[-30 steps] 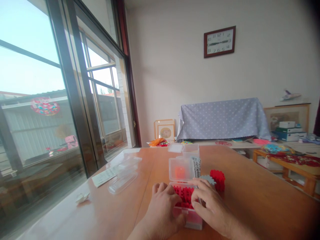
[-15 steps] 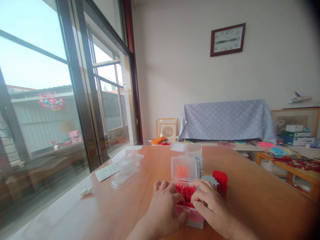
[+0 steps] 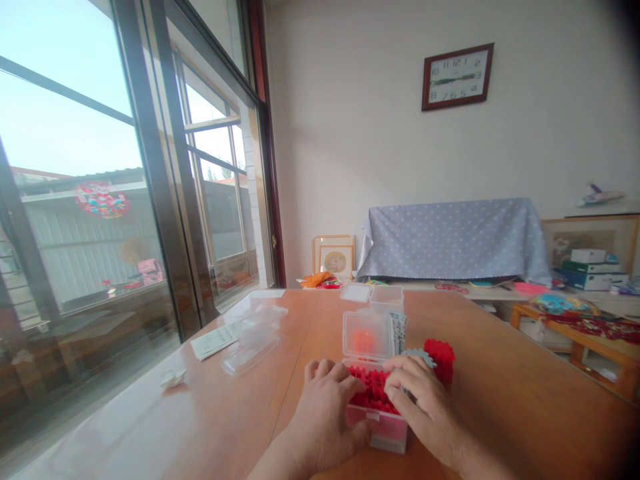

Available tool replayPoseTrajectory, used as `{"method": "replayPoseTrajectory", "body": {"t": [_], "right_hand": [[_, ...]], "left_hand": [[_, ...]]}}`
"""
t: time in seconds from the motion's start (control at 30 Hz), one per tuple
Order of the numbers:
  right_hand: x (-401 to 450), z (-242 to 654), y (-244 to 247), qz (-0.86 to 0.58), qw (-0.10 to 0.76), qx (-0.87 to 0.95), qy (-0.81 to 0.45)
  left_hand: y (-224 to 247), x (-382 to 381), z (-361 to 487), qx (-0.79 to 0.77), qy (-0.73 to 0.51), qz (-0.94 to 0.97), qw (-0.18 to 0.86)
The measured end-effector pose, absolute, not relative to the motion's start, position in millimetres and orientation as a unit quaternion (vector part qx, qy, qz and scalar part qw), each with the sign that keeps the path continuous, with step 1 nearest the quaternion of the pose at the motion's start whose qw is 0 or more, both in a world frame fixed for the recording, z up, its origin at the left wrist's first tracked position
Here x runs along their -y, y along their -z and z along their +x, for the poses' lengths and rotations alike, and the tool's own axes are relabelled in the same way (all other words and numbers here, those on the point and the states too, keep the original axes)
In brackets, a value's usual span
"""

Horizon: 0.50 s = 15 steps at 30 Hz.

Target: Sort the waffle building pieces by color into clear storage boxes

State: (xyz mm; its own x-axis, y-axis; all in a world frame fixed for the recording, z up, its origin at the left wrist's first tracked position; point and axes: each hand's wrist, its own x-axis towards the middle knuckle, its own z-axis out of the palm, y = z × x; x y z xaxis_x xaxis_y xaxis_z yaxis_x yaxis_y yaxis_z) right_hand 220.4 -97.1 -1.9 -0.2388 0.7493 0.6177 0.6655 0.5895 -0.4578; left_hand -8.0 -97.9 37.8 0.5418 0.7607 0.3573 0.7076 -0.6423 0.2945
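A small clear plastic box [image 3: 387, 437] full of red toothed plastic pieces [image 3: 373, 387] stands in front of me, its lid [image 3: 367, 333] raised at the back. My left hand [image 3: 333, 407] wraps round the box's left side, thumb at the front and fingertips over the rim by the pieces. My right hand [image 3: 423, 407] is curled at the right end of the red pieces, index finger and thumb against them; its other fingertips are hidden. Just beyond it, a grey toothed piece [image 3: 423, 357] lies beside a red toothed block [image 3: 440, 360].
Behind the lid stand a stack of grey toothed pieces [image 3: 399, 331] and another clear container [image 3: 387, 299]. On the table's left lie clear plastic lids [image 3: 250, 353], a printed sheet [image 3: 215, 341] and a crumpled white scrap [image 3: 173, 379]. A window [image 3: 90, 267] runs along the left.
My right hand has shifted slightly up and its fingers have curled more at the red pieces. More of the pieces and the box front now show. My left hand stays at the box.
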Motion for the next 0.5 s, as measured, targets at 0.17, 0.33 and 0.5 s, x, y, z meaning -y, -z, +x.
{"method": "replayPoseTrajectory", "body": {"t": [0.17,0.33,0.5], "right_hand": [[92.5,220.0,7.2,-0.44,0.469,0.766,-0.022],[86.1,221.9,18.3,-0.437,0.506,0.743,0.001],[83.9,223.5,26.3,-0.438,0.524,0.73,0.022]], "left_hand": [[-33.5,99.6,-26.8,-0.418,-0.302,0.848,0.117],[-10.7,98.8,-59.5,-0.468,-0.316,0.81,0.157],[7.1,109.3,-77.2,-0.523,-0.197,0.814,0.161]]}}
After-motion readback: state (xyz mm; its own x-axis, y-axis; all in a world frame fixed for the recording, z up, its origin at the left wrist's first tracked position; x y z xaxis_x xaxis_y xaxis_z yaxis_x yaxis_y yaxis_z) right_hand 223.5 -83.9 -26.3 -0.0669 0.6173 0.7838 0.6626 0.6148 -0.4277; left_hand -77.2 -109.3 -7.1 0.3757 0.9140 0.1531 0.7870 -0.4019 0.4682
